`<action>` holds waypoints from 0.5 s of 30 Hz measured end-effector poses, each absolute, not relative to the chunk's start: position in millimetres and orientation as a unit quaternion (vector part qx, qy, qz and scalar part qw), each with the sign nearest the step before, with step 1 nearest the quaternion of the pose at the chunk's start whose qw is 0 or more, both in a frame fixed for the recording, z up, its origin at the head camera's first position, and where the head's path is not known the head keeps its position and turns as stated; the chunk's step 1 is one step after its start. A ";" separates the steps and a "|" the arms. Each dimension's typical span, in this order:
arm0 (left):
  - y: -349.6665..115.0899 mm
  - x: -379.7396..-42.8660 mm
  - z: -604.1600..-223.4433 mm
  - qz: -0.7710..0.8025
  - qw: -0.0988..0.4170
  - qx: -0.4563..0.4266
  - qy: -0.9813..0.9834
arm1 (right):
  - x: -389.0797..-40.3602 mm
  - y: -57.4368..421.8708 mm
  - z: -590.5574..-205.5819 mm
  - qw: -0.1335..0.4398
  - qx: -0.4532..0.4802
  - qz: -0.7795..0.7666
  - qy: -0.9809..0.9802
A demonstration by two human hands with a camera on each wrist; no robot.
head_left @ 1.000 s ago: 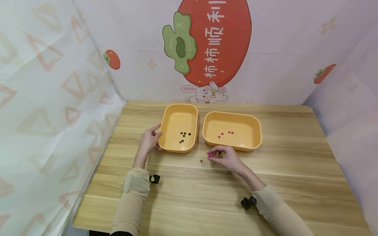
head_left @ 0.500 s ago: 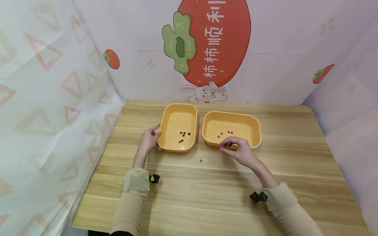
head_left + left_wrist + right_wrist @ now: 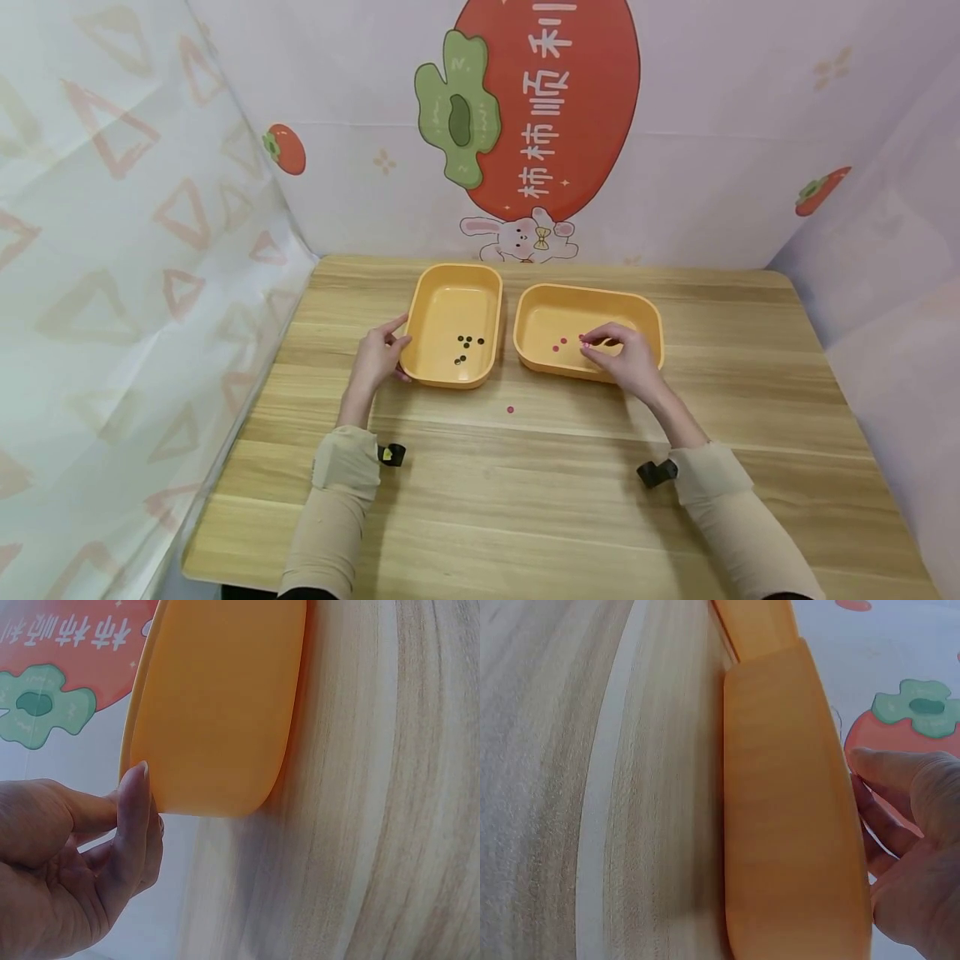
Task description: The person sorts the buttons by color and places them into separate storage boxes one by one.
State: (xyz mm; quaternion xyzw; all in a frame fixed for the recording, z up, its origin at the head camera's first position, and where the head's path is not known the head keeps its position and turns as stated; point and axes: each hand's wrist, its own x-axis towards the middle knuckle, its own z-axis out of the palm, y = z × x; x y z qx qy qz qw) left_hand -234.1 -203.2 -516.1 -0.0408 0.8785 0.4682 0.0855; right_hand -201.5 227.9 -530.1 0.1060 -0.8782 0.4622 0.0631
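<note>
My left hand (image 3: pixel 378 357) grips the left rim of a yellow-orange tray (image 3: pixel 493 321), thumb and fingers on either side of its edge, as the left wrist view shows. Several small black discs (image 3: pixel 467 345) lie in that tray. Over the second yellow-orange tray (image 3: pixel 647 321) my right hand (image 3: pixel 628 358) pinches a small pink disc (image 3: pixel 586 345) between thumb and forefinger. Beneath it, several pink discs (image 3: pixel 556 348) rest on the tray's floor, partly covered by the fingertips. Another pink piece (image 3: pixel 511 409) lies on the wooden table, in front of the gap between trays.
Both trays stand side by side near the back of the wooden table (image 3: pixel 480 517), the left one lengthwise and the right one crosswise. A printed cloth backdrop (image 3: pixel 697 125) rises behind the table's back edge. Black wrist cameras (image 3: pixel 657 474) sit by each cuff.
My right hand has moved right and away from me, from the table in front of the right tray to over its inside, carrying the pink disc. The left hand stays in place.
</note>
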 end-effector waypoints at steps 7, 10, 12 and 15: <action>-203.5 -234.9 -516.4 0.472 0.088 -0.044 0.876 | -218.8 234.2 -530.8 0.057 0.091 0.458 -0.882; -203.5 -235.0 -516.7 0.471 0.088 -0.045 0.876 | -224.9 235.9 -531.1 0.055 0.083 0.456 -0.884; -203.2 -235.1 -516.8 0.469 0.089 -0.045 0.877 | -228.2 236.5 -531.6 0.052 0.076 0.454 -0.886; -202.7 -235.2 -516.6 0.466 0.088 -0.046 0.879 | -232.4 236.9 -532.8 0.046 0.069 0.453 -0.887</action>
